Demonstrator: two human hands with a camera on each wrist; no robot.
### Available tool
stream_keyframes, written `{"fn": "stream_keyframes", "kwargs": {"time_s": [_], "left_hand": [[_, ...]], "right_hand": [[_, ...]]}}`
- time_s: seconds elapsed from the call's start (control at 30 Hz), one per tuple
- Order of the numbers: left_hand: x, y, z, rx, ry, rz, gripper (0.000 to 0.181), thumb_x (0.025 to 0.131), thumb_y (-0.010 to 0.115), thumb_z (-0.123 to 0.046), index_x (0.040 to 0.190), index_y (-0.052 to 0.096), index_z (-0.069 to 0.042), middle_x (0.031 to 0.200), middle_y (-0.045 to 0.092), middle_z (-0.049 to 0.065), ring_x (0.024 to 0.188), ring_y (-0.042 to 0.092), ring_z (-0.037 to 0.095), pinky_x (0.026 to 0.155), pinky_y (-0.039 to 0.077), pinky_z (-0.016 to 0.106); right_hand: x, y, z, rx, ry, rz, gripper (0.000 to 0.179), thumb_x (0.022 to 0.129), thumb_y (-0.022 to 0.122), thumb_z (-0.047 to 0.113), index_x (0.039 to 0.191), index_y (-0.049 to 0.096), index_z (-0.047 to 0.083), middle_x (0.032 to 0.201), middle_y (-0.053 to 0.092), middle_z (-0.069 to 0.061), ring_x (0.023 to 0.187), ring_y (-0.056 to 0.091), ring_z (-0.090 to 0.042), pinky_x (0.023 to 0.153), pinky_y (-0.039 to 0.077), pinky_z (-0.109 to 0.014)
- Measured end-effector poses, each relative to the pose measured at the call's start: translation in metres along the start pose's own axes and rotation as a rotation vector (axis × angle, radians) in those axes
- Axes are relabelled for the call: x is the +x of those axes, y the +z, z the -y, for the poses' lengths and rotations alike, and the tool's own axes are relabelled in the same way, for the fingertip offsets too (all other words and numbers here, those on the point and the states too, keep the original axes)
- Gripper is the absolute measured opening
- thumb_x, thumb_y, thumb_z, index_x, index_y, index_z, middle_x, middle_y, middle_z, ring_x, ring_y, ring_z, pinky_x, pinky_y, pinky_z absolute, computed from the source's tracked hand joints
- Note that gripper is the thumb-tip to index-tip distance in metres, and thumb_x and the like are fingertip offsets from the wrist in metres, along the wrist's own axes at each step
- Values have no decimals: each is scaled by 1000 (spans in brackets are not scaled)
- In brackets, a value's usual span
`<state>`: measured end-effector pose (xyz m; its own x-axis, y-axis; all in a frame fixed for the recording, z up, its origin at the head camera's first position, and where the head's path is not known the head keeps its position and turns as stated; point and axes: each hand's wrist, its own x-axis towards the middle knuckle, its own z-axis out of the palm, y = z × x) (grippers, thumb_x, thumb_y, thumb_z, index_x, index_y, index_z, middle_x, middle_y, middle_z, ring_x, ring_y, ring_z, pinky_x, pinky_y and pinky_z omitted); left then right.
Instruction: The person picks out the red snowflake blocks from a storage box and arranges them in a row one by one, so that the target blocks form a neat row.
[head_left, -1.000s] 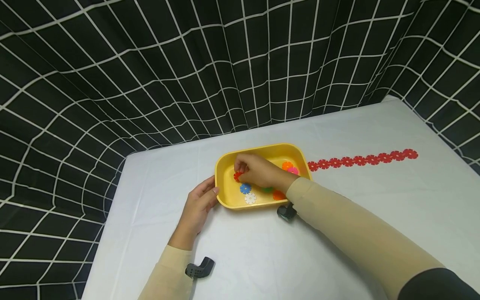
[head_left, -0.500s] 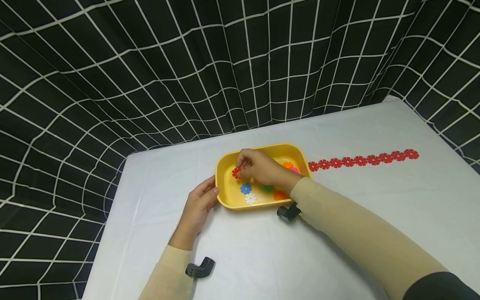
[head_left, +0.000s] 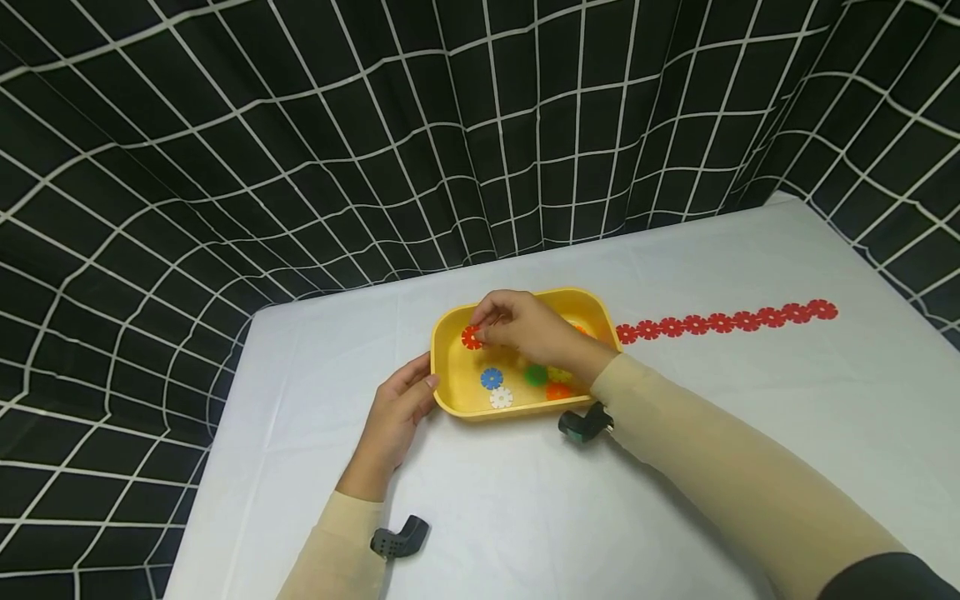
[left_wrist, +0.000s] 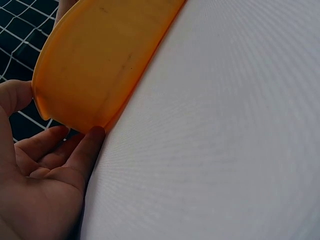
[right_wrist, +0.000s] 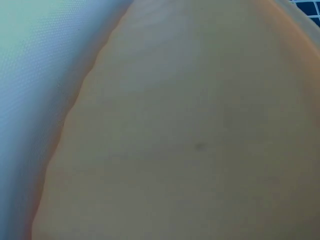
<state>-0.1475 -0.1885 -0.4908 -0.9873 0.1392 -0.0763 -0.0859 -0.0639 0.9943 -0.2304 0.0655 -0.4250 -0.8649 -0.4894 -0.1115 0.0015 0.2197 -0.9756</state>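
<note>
In the head view, a yellow plastic tray (head_left: pixel 444 358) stands on the white cloth. My left hand (head_left: pixel 397 408) holds its left end, thumb at the rim. From the left wrist, the tray's outer wall (left_wrist: pixel 100 55) shows, with fingertips (left_wrist: pixel 95 132) against its lower edge. My right hand (head_left: pixel 521 323) is over the tray and pinches a red notched plastic disc (head_left: pixel 470 337) between thumb and fingers. Below it lie a blue disc (head_left: pixel 491 378), a white disc (head_left: pixel 501 397), a green disc (head_left: pixel 536 376) and an orange disc (head_left: pixel 558 392). A blurred tan surface fills most of the right wrist view.
A row of linked red discs (head_left: pixel 720 322) runs rightward from the tray's right end on the white tablecloth (head_left: pixel 480 517). Behind the table hangs a black curtain (head_left: pixel 375 142) with a white grid. Each sleeve carries a small black camera, such as the left one (head_left: pixel 400 537).
My right hand has lifted slightly away from me, toward the tray's far side, with the red disc. A yellow disc beside the green one has come into view. My left hand stays put.
</note>
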Motion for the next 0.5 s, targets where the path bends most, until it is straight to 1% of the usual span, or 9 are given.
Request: {"fn": "stream_keyframes", "kwargs": {"time_s": [0.13, 0.2, 0.37, 0.5], "left_hand": [[-1, 0, -1, 1, 1, -1, 54, 110, 64, -17, 158, 51, 3, 158, 54, 17, 140, 57, 33, 110, 54, 38], [-1, 0, -1, 0, 3, -1, 54, 110, 63, -16, 158, 51, 3, 158, 54, 17, 140, 57, 33, 110, 54, 38], [-1, -1, 0, -9, 6, 3, 53, 110, 63, -16, 158, 51, 3, 158, 55, 18, 140, 57, 34, 110, 54, 38], [-1, -1, 0, -9, 7, 6, 54, 109, 64, -17, 158, 51, 3, 158, 54, 18, 140, 57, 34, 109, 54, 38]], "right_hand": [[-5, -3, 3, 27, 5, -8, 14, 107, 70, 6, 120, 72, 10, 112, 69, -13, 104, 69, -33, 102, 58, -54], [-7, -4, 5, 40, 6, -15, 15, 106, 71, 5, 120, 72, 10, 113, 70, -13, 105, 69, -34, 104, 57, -53], [-13, -9, 9, 44, -10, -34, 16, 104, 73, 5, 121, 72, 8, 113, 70, -14, 106, 70, -36, 104, 58, -53], [-17, -13, 11, 20, -38, -48, 17, 104, 74, 5, 121, 72, 6, 112, 69, -15, 102, 71, -32, 103, 59, -52]]}}
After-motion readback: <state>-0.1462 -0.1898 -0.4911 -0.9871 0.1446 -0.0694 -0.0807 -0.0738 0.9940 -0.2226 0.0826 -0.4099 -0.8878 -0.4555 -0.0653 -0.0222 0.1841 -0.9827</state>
